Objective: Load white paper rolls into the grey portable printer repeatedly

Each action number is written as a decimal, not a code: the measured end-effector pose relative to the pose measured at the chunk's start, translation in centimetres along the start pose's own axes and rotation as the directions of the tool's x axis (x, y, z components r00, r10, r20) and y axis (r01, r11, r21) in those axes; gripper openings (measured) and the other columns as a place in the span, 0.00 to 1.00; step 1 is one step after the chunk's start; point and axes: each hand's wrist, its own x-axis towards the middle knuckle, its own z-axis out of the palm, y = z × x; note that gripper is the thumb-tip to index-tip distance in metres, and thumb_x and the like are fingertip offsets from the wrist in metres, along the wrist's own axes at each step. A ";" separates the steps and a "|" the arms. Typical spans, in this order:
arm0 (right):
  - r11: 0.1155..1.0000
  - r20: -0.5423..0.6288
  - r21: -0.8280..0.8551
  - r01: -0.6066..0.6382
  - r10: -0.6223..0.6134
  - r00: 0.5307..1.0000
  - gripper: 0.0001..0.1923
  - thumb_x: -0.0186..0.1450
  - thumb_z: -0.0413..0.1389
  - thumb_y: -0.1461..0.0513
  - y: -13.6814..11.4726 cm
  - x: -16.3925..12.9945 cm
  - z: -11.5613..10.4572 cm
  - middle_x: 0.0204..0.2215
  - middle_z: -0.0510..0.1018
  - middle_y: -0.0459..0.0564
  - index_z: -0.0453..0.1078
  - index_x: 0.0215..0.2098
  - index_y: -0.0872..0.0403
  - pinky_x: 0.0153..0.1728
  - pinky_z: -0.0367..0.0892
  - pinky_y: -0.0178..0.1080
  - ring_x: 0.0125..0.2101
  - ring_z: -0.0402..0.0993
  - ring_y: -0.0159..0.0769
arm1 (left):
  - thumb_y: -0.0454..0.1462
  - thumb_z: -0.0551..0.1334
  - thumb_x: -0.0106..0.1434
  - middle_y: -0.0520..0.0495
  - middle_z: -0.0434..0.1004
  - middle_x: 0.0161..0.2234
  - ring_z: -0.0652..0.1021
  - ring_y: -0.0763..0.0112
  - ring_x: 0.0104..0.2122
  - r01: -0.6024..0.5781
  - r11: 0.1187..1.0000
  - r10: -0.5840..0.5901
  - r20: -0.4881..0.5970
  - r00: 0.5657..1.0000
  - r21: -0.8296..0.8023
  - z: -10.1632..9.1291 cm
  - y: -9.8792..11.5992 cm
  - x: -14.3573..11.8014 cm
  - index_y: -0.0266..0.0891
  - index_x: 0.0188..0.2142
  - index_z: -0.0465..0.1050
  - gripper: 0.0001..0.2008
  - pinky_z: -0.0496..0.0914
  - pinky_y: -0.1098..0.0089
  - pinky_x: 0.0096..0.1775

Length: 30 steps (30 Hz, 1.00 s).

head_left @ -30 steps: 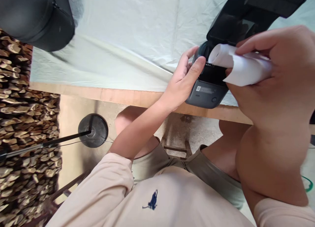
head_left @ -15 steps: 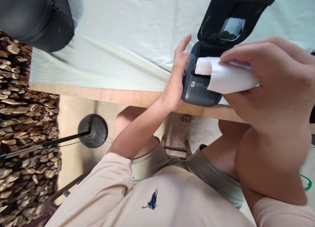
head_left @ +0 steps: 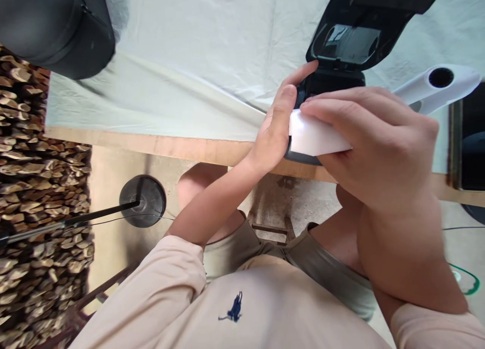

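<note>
A pale sheet covers the wooden table across the upper half of the frame, and a stack of cut wood fills the left edge. In the upper left sits a large dark rounded object. Right of centre stands a small dark label printer, its lid tipped open toward the upper right; a white roll-shaped thing with a dark hole lies at the right edge behind it.

The right hand is curled around a white paper roll, fingers closed over its top, holding it just in front of the printer's open bay. The left hand lies flat against the printer's left side, fingers extended and gripping nothing, thumb touching the roll's end.

The printer sits at the table's near edge, so a push from either hand could slide it off. The roll could also go in crooked, or loosen and unwind if the grip slackens.
</note>
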 end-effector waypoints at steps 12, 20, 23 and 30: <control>0.973 -0.149 0.092 -0.211 0.224 0.963 0.12 0.63 0.58 0.63 0.9 0.2 -0.8 0.40 0.80 0.44 0.74 0.46 0.51 0.41 0.71 0.35 0.40 0.78 0.32 | 0.46 0.41 0.74 0.44 0.64 0.66 0.61 0.65 0.69 -0.076 0.995 0.083 0.104 0.991 -0.066 -0.3 -1.2 0.1 0.38 0.56 0.63 0.22 0.58 0.65 0.69; 0.953 -0.041 -0.063 -0.295 0.293 0.955 0.10 0.67 0.56 0.58 1.4 0.7 -1.0 0.39 0.79 0.46 0.72 0.45 0.53 0.39 0.67 0.35 0.39 0.76 0.31 | 0.42 0.56 0.67 0.55 0.69 0.61 0.64 0.62 0.68 -0.185 0.979 0.180 0.063 0.982 0.086 -0.4 -2.8 0.2 0.48 0.60 0.66 0.22 0.58 0.59 0.68; 0.953 0.018 -0.099 -0.287 0.290 0.957 0.10 0.68 0.54 0.58 1.3 0.7 -1.2 0.40 0.79 0.44 0.72 0.44 0.52 0.39 0.67 0.34 0.40 0.77 0.30 | 0.39 0.59 0.65 0.53 0.69 0.62 0.63 0.60 0.68 -0.125 0.992 0.125 0.036 0.991 0.008 0.0 -2.5 0.1 0.46 0.60 0.68 0.23 0.58 0.59 0.68; 0.971 0.027 -0.043 -0.236 0.237 0.971 0.12 0.62 0.59 0.63 2.4 0.0 -0.2 0.42 0.80 0.47 0.75 0.45 0.50 0.39 0.70 0.37 0.42 0.78 0.36 | 0.39 0.48 0.71 0.53 0.70 0.62 0.61 0.64 0.70 -0.095 0.992 0.096 0.012 0.995 -0.085 0.2 -1.6 0.0 0.42 0.55 0.72 0.20 0.59 0.60 0.68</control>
